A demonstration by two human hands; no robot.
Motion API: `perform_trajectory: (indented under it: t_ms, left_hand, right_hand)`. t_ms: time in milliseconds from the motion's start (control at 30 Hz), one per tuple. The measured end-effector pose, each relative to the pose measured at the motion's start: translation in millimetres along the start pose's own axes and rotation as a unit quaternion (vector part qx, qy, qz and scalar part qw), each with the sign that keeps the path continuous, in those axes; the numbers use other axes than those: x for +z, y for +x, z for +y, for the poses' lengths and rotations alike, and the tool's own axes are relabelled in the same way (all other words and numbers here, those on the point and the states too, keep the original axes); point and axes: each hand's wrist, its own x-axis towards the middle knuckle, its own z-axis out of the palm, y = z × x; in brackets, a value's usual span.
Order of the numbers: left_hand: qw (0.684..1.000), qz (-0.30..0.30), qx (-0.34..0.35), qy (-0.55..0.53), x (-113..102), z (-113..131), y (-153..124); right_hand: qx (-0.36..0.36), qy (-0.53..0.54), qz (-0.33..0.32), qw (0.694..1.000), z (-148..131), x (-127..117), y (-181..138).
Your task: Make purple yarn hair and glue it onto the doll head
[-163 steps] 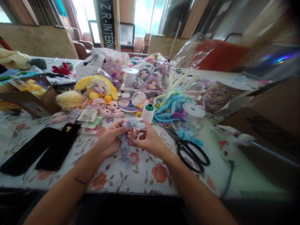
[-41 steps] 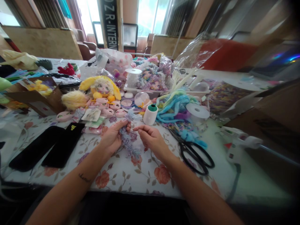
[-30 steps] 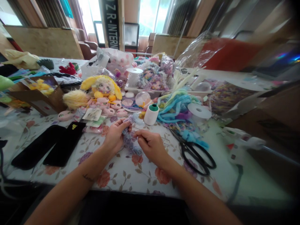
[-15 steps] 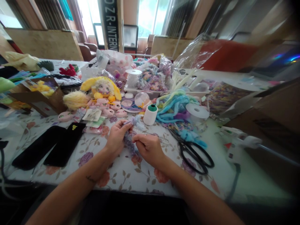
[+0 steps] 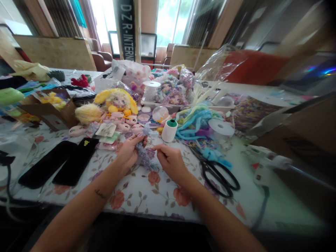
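A fuzzy lavender-blue piece of yarn work hangs from my left hand, whose fingers pinch it near its upper end. Just to its right is my right hand, with the index finger and thumb brought together toward the yarn piece. Whatever that pinch holds is too fine to make out. Beyond both hands stands a white thread cone with a green top. Black-handled scissors lie on the flowered tablecloth to the right of my right hand.
Two black flat objects lie at left. Behind are doll faces, a yellow long-eared doll, and an open carton. Blue-green fluffy strips and a white spool sit at right, near a glue gun.
My right hand has drawn away to the right from the yarn piece, leaving a wider gap. My left hand has shifted slightly left, still holding the piece. The view has tilted a little.
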Motion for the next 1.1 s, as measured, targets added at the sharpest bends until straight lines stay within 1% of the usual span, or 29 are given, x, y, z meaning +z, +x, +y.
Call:
perform_trajectory:
  t_ms: [100, 200, 367, 467, 567, 667, 767, 833, 933, 1000, 1100]
  left_hand:
    - [0.999, -0.041, -0.012, 0.024, -2, 3, -2]
    - [0.994, -0.075, -0.028, 0.068, -3, 4, -4]
    - [0.987, -0.082, -0.049, 0.129, -6, 7, -6]
    - [0.987, -0.098, -0.041, 0.122, -7, 10, -6]
    - [0.990, -0.102, -0.043, 0.092, -6, 12, -6]
    - [0.990, -0.099, -0.080, 0.059, -5, 14, -7]
    - [0.987, -0.106, -0.117, 0.033, -2, 13, -8]
    - [0.984, -0.111, -0.136, 0.023, 0, 11, -10]
    - [0.981, -0.110, -0.161, 0.025, 5, 7, -15]
    - [0.978, -0.117, -0.172, 0.030, 8, 4, -18]
    - [0.972, -0.152, -0.178, 0.027, 9, 1, -21]
  right_hand:
    - [0.031, 0.000, 0.023, 0.999, 3, -5, 2]
    - [0.041, -0.002, 0.045, 0.998, 4, -10, 3]
    - [0.034, -0.024, 0.033, 0.999, 0, -17, 3]
    - [0.015, -0.040, 0.012, 0.999, -2, -20, 1]
    - [0.027, -0.057, -0.031, 0.998, -1, -20, 0]
    - [0.052, -0.089, -0.068, 0.992, 1, -22, 1]
    - [0.065, -0.115, -0.060, 0.989, 1, -25, 4]
    - [0.072, -0.094, -0.027, 0.993, 0, -26, 6]
    - [0.093, -0.005, 0.013, 0.996, -2, -24, 8]
    - [0.118, 0.057, 0.006, 0.991, -2, -20, 8]
    - [0.161, 0.144, -0.020, 0.976, -1, -13, 7]
